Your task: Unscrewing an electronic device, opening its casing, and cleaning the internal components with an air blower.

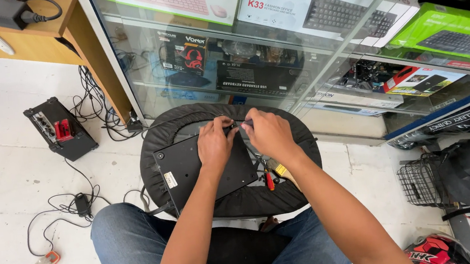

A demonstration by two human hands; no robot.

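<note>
What is pinched between the fingertips cannot be made out — only a small dark part at the far edge of the black flat device [207, 173] is seen, half covered by both hands. The left hand [216, 144] is laid on the device with fingers curled together, thumb and forefinger closed on that small part. The right hand [269, 134] is held just beside it, fingers bent and closed on the same spot; whether a tool is gripped there cannot be told. The device itself is rested on a round black padded stool [300, 142] between the person's knees, in front of a glass display cabinet [321, 70]. Under the right wrist, one red-handled tool [269, 181] is partly hidden. On the floor at the left, one black box with red parts [61, 130] and one small orange-and-clear mouse [46, 263] are seen among tangled cables. A wire basket [421, 183] is cut short by a bag at the right.
</note>
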